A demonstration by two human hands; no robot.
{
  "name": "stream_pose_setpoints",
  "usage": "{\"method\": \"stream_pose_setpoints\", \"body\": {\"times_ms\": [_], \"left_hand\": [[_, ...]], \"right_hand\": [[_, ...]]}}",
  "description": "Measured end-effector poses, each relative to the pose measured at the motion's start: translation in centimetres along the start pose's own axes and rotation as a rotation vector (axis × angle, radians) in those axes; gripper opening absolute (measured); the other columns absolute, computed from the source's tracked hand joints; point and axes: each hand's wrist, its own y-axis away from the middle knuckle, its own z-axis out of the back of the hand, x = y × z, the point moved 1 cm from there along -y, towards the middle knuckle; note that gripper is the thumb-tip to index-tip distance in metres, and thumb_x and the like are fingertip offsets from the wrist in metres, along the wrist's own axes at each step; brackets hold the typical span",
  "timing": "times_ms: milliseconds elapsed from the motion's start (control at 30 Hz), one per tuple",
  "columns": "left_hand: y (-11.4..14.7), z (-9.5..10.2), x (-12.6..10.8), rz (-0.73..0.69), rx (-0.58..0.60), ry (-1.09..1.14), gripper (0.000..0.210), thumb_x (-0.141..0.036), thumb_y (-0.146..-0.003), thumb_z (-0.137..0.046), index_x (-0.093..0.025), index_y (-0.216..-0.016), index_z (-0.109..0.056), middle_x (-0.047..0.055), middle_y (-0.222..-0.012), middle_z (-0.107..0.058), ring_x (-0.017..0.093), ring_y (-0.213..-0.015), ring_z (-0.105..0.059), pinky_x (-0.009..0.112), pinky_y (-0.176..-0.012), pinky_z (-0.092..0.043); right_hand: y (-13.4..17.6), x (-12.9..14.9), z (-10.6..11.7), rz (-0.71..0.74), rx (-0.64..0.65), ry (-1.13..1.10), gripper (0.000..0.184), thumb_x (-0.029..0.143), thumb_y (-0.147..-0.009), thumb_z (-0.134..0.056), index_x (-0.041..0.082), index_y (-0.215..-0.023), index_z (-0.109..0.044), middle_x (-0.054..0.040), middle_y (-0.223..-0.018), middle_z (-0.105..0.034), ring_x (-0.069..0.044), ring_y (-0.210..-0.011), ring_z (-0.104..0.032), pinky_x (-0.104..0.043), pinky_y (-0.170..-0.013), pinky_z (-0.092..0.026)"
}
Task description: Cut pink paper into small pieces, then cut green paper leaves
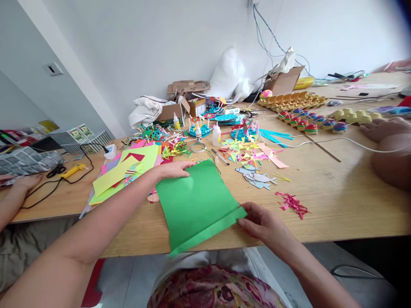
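Note:
A sheet of green paper (199,196) lies in front of me at the table's near edge, with a narrow folded strip along its near side. My right hand (261,220) pinches the right end of that strip between thumb and fingers. At the far left edge of the sheet, my left hand (175,170) is closed on the paper; its fingertips are partly hidden. Left of the sheet is a pile of coloured paper (147,153), yellow ones on top. Fish-shaped paper cutouts (257,177) and pink-red paper shreds (293,204) lie to the right.
Glue bottles (216,134), a tape ring (198,147) and colourful paper scraps (239,147) crowd the table beyond the sheet. Painted egg-carton pieces (302,122) and a thin stick (323,147) lie farther right. A white cable (340,139) crosses there. Other people's arms (393,154) rest at both sides.

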Motion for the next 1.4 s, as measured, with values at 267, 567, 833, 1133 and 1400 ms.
{"method": "stream_pose_setpoints", "body": {"times_ms": [267,567,833,1133,1400], "left_hand": [[1.4,-0.8,-1.2,-0.092,-0.387,-0.338,0.038,-0.026,-0.072,-0.054,-0.017,-0.108,-0.053,0.009,-0.113,-0.054,0.023,-0.105,-0.047,0.031,-0.088,-0.035],[11.4,-10.0,-2.5,-0.055,0.062,-0.154,0.023,-0.039,-0.079,-0.051,-0.017,-0.084,-0.054,-0.001,-0.082,-0.055,0.011,-0.073,-0.048,0.019,-0.065,-0.036],[12.1,-11.8,-0.3,-0.080,-0.006,-0.213,0.009,-0.020,-0.076,-0.056,-0.016,-0.070,-0.051,-0.002,-0.077,-0.050,0.010,-0.075,-0.046,0.020,-0.066,-0.033],[12.6,-12.5,-1.0,0.006,-0.095,-0.208,0.009,-0.018,-0.079,-0.050,-0.016,-0.070,-0.051,-0.003,-0.070,-0.051,0.010,-0.071,-0.047,0.020,-0.064,-0.034],[13.2,-13.9,-1.1,0.151,-0.201,-0.225,0.011,-0.021,-0.082,-0.045,-0.018,-0.073,-0.051,-0.003,-0.069,-0.053,0.011,-0.068,-0.048,0.020,-0.059,-0.033]], "right_hand": [[-1.1,0.6,0.6,0.108,-0.002,0.418,0.017,0.026,-0.073,-0.052,0.019,-0.060,-0.059,-0.0032,-0.077,-0.054,-0.014,-0.065,-0.052,-0.026,-0.058,-0.039],[-1.0,2.0,0.9,0.005,0.132,0.702,0.018,0.024,-0.078,-0.044,0.018,-0.067,-0.057,-0.0037,-0.075,-0.058,-0.015,-0.065,-0.054,-0.026,-0.057,-0.038],[-1.3,4.9,-0.8,0.260,0.175,1.007,0.012,0.022,-0.073,-0.058,0.020,-0.084,-0.062,-0.0055,-0.089,-0.062,-0.023,-0.091,-0.053,-0.033,-0.076,-0.037],[-2.6,5.6,-8.0,0.336,0.367,0.905,0.010,0.029,-0.078,-0.056,0.021,-0.076,-0.062,-0.0015,-0.075,-0.066,-0.015,-0.069,-0.058,-0.023,-0.057,-0.032],[-3.1,4.3,-8.3,0.304,0.382,0.874,0.013,0.025,-0.078,-0.055,0.019,-0.070,-0.064,-0.0016,-0.069,-0.066,-0.013,-0.066,-0.057,-0.022,-0.057,-0.029]]}}
